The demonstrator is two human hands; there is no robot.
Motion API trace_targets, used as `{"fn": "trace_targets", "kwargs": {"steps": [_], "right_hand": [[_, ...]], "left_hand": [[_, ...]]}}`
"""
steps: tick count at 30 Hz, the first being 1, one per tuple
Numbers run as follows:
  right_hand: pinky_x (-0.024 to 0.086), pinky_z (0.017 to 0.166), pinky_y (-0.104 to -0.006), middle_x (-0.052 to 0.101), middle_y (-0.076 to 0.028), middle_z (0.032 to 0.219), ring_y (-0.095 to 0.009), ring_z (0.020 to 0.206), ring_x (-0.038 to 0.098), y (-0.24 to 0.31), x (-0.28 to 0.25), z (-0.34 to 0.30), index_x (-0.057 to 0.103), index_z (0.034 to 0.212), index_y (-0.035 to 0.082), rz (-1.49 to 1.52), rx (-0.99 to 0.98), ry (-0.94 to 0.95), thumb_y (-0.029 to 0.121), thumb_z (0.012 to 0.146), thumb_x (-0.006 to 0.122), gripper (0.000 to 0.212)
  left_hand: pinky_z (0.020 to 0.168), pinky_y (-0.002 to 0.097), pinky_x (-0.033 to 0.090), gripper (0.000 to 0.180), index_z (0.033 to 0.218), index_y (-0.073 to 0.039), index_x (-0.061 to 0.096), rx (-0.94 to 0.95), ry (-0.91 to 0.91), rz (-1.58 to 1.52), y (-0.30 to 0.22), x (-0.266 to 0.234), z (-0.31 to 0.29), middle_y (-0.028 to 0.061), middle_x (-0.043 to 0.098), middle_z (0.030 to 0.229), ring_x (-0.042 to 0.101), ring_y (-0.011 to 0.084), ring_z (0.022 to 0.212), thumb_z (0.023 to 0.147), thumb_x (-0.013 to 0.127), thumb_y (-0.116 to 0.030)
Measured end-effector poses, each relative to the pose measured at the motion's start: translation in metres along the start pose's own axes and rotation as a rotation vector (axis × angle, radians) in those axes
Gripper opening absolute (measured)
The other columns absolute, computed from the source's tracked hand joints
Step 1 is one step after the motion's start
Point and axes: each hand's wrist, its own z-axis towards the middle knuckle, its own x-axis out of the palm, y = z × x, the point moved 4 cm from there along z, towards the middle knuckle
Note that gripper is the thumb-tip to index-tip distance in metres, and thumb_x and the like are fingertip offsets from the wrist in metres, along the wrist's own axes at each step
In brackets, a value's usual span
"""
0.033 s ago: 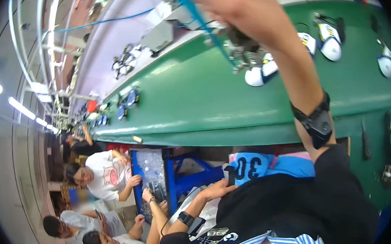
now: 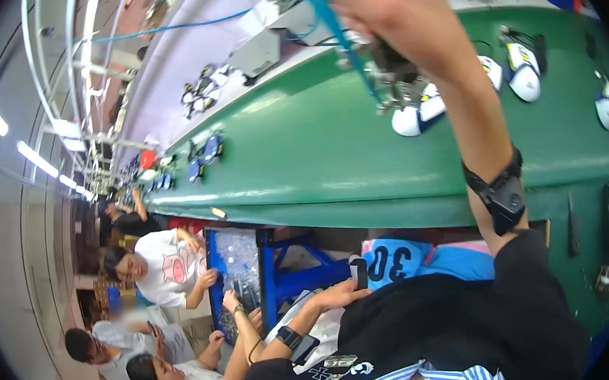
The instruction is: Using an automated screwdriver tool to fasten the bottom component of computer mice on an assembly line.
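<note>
My right hand (image 2: pixel 384 11) is raised over the green worktable at the top, its fingers closed round a dark metal device (image 2: pixel 397 67) with silvery fittings. A blue hose (image 2: pixel 328 16) runs past that hand; the upper fingers are cut off by the picture's edge. Under the device lies a rounded white and navy item (image 2: pixel 406 121), partly hidden by my forearm. My left hand (image 2: pixel 342 295) lies low against my black clothing, fingers stretched out, beside a small black object (image 2: pixel 360 270). Nothing shows in it.
The green worktable (image 2: pixel 322 162) bears more white and navy items (image 2: pixel 524 76) with black cords, and blue ones (image 2: pixel 209 150) farther along. A grey box (image 2: pixel 255 57) stands on the pale surface behind. At left, people work round a blue-framed tray (image 2: pixel 265 259). Blue fabric (image 2: pixel 459 263) lies beside me.
The whole view has shifted slightly, so the table and my right arm appear a little farther right. Both hands keep their hold and place.
</note>
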Motion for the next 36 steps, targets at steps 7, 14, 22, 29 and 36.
{"fn": "trace_targets", "kwargs": {"steps": [7,14,22,29,36], "right_hand": [[0.034,0.046,-0.0210,0.052,0.003,0.063,-0.004,0.051,0.046,0.004,0.017,0.001,0.059,0.079,0.005,0.033,0.035,0.013,0.022,0.088,0.066,0.020],[0.032,0.045,-0.0212,0.049,0.004,0.059,-0.004,0.049,0.045,-0.002,0.026,0.000,0.059,0.074,0.008,-0.162,-0.062,-0.124,0.022,0.086,0.069,0.021],[0.033,0.044,-0.0214,0.050,0.004,0.061,-0.005,0.048,0.046,0.014,0.024,0.000,0.057,0.074,0.008,-0.202,0.050,-0.131,0.017,0.086,0.067,0.019],[0.044,0.054,-0.0321,0.056,-0.005,0.056,-0.014,0.054,0.056,-0.014,0.002,0.001,0.069,0.081,0.003,-0.205,0.070,-0.100,0.036,0.078,0.070,0.033],[0.042,0.054,-0.0281,0.059,-0.003,0.062,-0.011,0.056,0.055,0.001,-0.001,0.000,0.068,0.080,0.003,-0.136,0.035,-0.060,0.028,0.080,0.070,0.024]], "left_hand": [[0.075,0.0486,0.050,0.043,0.093,0.005,0.062,0.264,-0.562,0.658,0.000,-0.009,0.005,0.0265,0.063,0.089,0.062,0.0446,0.089,0.083,0.067,-0.037],[0.077,0.0494,0.051,0.045,0.091,0.006,0.060,0.158,-0.668,0.492,0.014,-0.002,0.009,0.0281,0.064,0.085,0.063,0.0438,0.085,0.078,0.070,-0.036],[0.078,0.0500,0.050,0.031,0.092,0.005,0.059,0.044,-0.791,0.250,0.039,0.012,0.023,0.0298,0.064,0.091,0.062,0.0448,0.091,0.075,0.065,-0.021],[0.079,0.0477,0.049,0.039,0.096,0.005,0.061,0.066,-0.924,0.318,0.022,0.020,0.012,0.0285,0.065,0.091,0.064,0.0431,0.089,0.075,0.067,-0.027],[0.075,0.0418,0.051,0.037,0.083,0.005,0.066,-0.146,-0.817,0.237,0.060,0.010,0.008,0.0243,0.068,0.084,0.068,0.0326,0.081,0.072,0.074,-0.030]]}}
